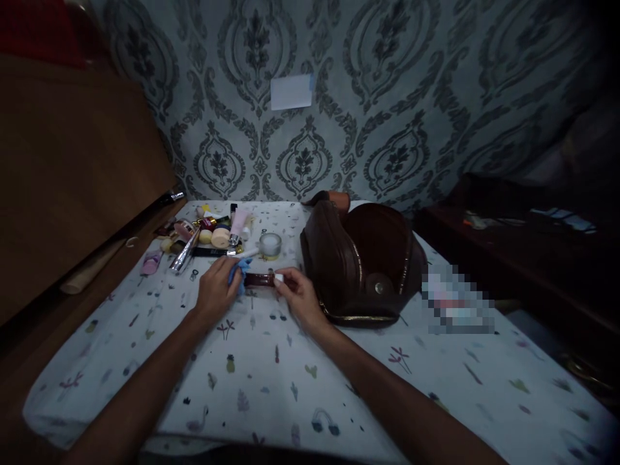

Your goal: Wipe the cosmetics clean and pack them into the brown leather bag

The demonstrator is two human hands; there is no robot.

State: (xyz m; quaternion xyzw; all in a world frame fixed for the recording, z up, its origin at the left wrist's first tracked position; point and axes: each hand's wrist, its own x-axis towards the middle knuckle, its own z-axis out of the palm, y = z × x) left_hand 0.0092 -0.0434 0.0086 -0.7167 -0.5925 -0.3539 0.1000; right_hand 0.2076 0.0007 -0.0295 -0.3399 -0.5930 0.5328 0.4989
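Note:
My left hand (219,289) is closed around a crumpled blue cloth (241,274), which presses against one end of a small dark brown bottle (259,279). At the bottle's other end, the thumb and fingers of my right hand (298,294) pinch its white cap (279,278). The bottle lies sideways between both hands, just above the patterned sheet; its left end is hidden by the cloth and fingers. Behind the hands sits a round clear jar (270,245). Right of my right hand stands a brown leather bag (334,265), unzipped and gaping.
Several cosmetics lie in a heap at the back left, among them a pink tube (239,226) and a silver tube (185,252). A wooden panel (82,168) borders the left side. A patterned wall rises behind the white printed sheet (271,387). A blurred-out item (455,302) lies right of the bag.

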